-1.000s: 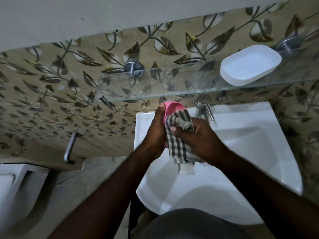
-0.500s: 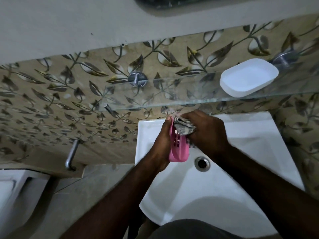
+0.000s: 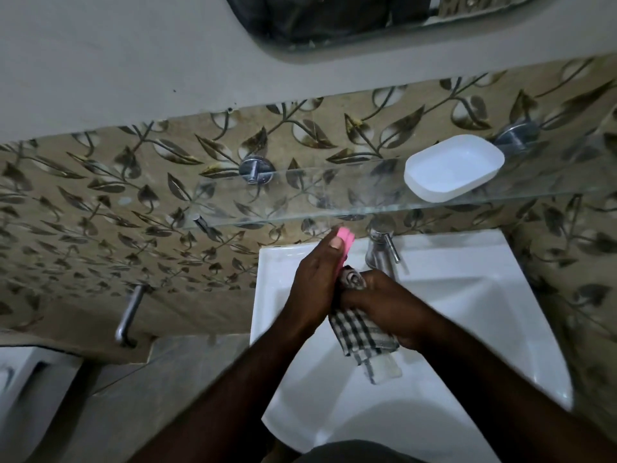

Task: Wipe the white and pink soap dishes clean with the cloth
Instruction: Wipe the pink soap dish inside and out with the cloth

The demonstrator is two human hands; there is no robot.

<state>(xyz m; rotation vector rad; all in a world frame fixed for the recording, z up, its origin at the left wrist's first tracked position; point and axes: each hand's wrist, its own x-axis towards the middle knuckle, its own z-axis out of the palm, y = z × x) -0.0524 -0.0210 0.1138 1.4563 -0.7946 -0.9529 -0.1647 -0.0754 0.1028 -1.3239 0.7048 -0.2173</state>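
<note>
Two forearms reach in from the bottom edge over a white sink [image 3: 484, 329], and the hands meet above its basin. The left hand [image 3: 312, 292] grips the pink soap dish [image 3: 345, 240], held on edge. Only the dish's top end shows past the thumb, and the rest is hidden behind the hand. The right hand [image 3: 392, 317] is curled round a black-and-white checked cloth [image 3: 359, 334]. A bunched wad of the cloth presses against the pink dish just beside the left palm, while its loose tail hangs below the fist over the basin. Behind the hands a steel tap [image 3: 379, 248] stands at the sink's back edge, just right of the pink dish. Above it a glass shelf [image 3: 300, 203] runs along the wall on round metal mounts, and the white soap dish [image 3: 454, 167] sits upright on its right part, well apart from both hands. The leaf-patterned tiles [image 3: 100, 195] carry a metal bar handle [image 3: 128, 315] at left, and a mirror [image 3: 334, 18] shows along the top.
</note>
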